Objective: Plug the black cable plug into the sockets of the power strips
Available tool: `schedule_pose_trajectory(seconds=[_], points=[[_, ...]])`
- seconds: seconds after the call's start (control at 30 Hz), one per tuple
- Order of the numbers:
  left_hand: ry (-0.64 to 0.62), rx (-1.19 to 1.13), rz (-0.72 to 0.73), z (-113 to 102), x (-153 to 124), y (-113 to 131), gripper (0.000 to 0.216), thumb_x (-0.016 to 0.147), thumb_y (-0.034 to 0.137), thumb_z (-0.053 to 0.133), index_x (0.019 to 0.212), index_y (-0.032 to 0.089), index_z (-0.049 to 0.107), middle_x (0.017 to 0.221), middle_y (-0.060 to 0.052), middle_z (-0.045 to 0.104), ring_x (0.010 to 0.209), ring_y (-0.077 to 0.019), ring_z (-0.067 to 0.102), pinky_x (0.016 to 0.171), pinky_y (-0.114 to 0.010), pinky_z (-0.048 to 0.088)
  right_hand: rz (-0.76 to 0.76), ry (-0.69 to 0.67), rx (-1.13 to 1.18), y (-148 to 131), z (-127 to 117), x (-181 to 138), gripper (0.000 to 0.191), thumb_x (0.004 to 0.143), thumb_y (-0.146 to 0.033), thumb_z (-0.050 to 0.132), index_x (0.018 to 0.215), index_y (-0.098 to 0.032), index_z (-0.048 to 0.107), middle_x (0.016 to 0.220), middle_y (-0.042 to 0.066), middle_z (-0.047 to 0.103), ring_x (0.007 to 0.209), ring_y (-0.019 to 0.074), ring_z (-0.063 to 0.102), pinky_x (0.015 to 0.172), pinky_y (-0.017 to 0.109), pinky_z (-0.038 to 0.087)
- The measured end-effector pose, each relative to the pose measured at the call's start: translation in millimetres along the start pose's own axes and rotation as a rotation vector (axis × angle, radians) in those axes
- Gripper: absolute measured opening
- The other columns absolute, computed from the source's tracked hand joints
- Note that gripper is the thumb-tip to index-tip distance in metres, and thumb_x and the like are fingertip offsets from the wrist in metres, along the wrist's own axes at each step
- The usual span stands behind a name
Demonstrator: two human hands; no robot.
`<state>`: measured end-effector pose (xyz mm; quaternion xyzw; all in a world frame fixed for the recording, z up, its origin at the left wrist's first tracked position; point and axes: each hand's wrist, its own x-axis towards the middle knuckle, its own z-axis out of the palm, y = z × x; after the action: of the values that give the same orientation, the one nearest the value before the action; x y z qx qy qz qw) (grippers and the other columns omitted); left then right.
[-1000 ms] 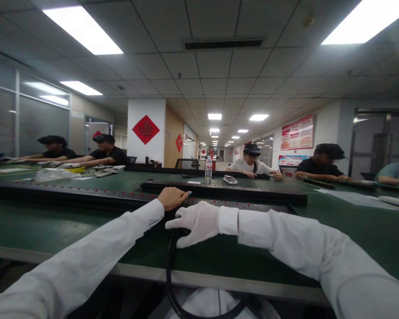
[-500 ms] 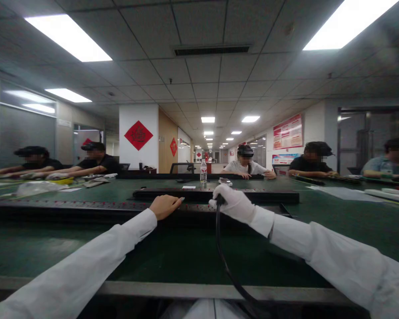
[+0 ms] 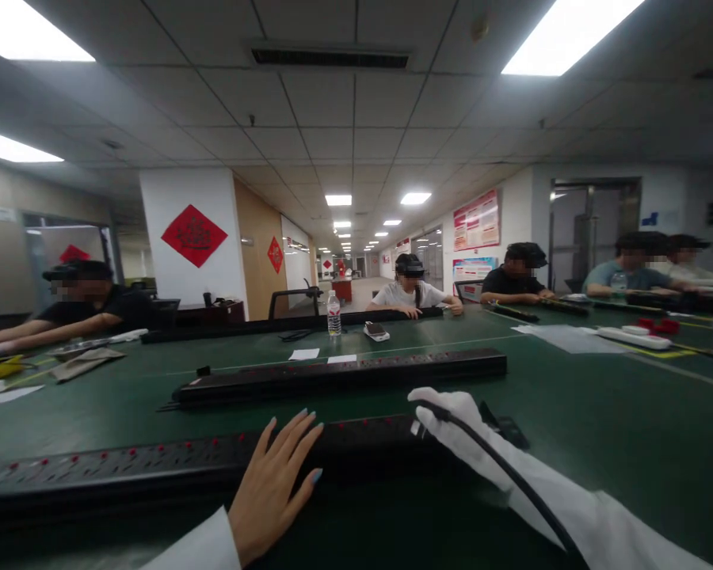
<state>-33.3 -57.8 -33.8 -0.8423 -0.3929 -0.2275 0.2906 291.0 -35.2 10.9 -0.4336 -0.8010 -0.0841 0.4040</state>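
Note:
My left hand (image 3: 276, 487), bare with pale blue nails, is open with its fingers spread over a long black bar (image 3: 154, 471). The bar has a row of red dots along its top and looks like a power strip. Whether the palm presses on it, I cannot tell. On the right, my right hand (image 3: 460, 439) in a white glove is closed around a thick black cable (image 3: 535, 500). The cable runs back over the wrist and forearm toward the lower right. Under the gloved fingers, the bar's right end shows beside a small white tag (image 3: 416, 428).
Another black bar (image 3: 345, 376) lies parallel farther back on the green table (image 3: 618, 443). Beyond it are a water bottle (image 3: 333, 314), a phone (image 3: 376, 331) and white paper slips (image 3: 304, 355). Several people sit around the far sides, among them a person in white (image 3: 409, 294).
The view has tilted down and turned right. My left hand has spread its fingers over the near bar. My right hand keeps the cable, which now trails along the forearm instead of hanging down.

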Motion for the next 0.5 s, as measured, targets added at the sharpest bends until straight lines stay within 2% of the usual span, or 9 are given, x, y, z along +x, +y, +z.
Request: schedule_pose_trajectory(seconds=[0.1,0.17,0.3,0.4,0.5], points=[[0.022,-0.016,0.080,-1.2,3.0,0.2,0.045,0.084,0.024,0.040,0.129,0.020,0.039,0.134,-0.007,0.041,0.126,-0.0236,0.031,0.106,-0.049,0.014,0.079,0.038,-0.048,8.6,-5.5,4.7,0.028,0.082,-0.043,0.042,0.089,-0.023,0.060,0.060,-0.002,0.064,0.054,0.0090,0.060,0.053,0.016,0.042],[0.080,-0.039,0.094,0.7,0.2,-4.4,0.042,0.083,0.020,0.040,0.124,0.020,0.044,0.130,-0.007,0.046,0.125,-0.0237,0.033,0.105,-0.051,0.014,0.159,0.054,-0.050,13.8,-6.3,6.6,0.028,0.083,-0.043,0.041,0.093,-0.024,0.059,0.059,-0.003,0.064,0.054,0.0092,0.060,0.054,0.016,0.042],[0.179,-0.080,0.136,-2.2,-2.6,-21.9,0.039,0.080,0.014,0.041,0.118,0.021,0.049,0.124,-0.006,0.051,0.122,-0.0237,0.038,0.104,-0.051,0.018,0.209,-0.040,-0.002,6.3,-8.8,7.3,0.029,0.081,-0.046,0.044,0.096,-0.025,0.058,0.062,-0.003,0.064,0.055,0.0091,0.060,0.054,0.016,0.043],[0.267,-0.117,0.210,-20.9,6.9,-36.7,0.041,0.078,0.011,0.041,0.116,0.022,0.050,0.119,-0.005,0.055,0.116,-0.0224,0.044,0.102,-0.048,0.025,0.218,-0.115,0.038,-4.8,-10.2,7.5,0.027,0.082,-0.046,0.043,0.092,-0.026,0.058,0.057,-0.005,0.060,0.050,0.0076,0.057,0.047,0.014,0.040],[0.318,-0.173,0.236,-54.3,5.8,-46.4,0.043,0.079,0.012,0.042,0.120,0.021,0.046,0.117,-0.006,0.055,0.114,-0.0236,0.046,0.098,-0.048,0.032,0.207,-0.111,-0.013,-9.5,-9.9,9.4,0.027,0.081,-0.046,0.044,0.091,-0.026,0.059,0.059,-0.004,0.061,0.053,0.0086,0.058,0.051,0.015,0.041]])
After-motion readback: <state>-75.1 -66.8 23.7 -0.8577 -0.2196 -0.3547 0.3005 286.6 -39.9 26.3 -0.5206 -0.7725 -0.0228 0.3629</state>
